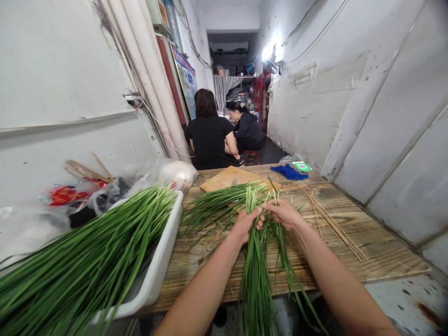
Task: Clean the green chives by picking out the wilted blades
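My left hand [248, 224] is closed around a bunch of garlic chives [257, 275], whose pale ends point away from me and whose green leaves hang over the table's near edge. Close beside it, my right hand [283, 213] is closed on a thinner bundle of chives [287, 261]. The fingertips of both hands almost meet between the two bundles. Beyond my left hand, a pile of chives [224, 200] lies on the table, partly against a wooden cutting board [224, 178]. Loose bits of leaf are scattered under my hands.
A white plastic tub [166, 263] heaped with chives [105, 247] stands at the left, with plastic bags [178, 173] behind it. Thin wooden sticks [332, 224] lie on the wooden table [381, 252] at right. Farther back are a blue cloth [290, 171] and a QR-code card [301, 166]. Two people sit beyond.
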Demonstrator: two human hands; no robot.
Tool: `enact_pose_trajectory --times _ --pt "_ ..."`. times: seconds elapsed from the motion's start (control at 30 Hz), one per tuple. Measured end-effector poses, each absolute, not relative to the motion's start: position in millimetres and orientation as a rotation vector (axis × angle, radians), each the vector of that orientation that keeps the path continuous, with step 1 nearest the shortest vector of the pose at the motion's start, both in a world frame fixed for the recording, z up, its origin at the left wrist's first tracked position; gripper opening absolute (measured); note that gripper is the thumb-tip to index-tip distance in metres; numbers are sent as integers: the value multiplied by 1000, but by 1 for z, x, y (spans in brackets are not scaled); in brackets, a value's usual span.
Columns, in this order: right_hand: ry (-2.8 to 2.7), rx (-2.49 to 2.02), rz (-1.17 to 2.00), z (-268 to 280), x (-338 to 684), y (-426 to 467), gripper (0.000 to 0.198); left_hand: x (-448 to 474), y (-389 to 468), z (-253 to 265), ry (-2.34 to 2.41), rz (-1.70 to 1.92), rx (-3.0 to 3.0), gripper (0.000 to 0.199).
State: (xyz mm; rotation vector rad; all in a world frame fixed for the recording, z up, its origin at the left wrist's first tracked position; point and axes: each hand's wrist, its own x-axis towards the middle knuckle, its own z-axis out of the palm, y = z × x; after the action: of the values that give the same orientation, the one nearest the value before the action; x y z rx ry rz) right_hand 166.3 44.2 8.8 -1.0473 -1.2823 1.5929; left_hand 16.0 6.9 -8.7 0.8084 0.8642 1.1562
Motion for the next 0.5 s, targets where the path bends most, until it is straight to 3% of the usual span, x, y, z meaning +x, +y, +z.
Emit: enact_pose_trajectory --times 0.17,0.5 --pt "-1024 -1046 1447 14 170 49 44 16 6 -7 875 1088 796 34" --pt "-940 -923 1640 13 169 48 47 18 4 -9 783 1018 713 25"
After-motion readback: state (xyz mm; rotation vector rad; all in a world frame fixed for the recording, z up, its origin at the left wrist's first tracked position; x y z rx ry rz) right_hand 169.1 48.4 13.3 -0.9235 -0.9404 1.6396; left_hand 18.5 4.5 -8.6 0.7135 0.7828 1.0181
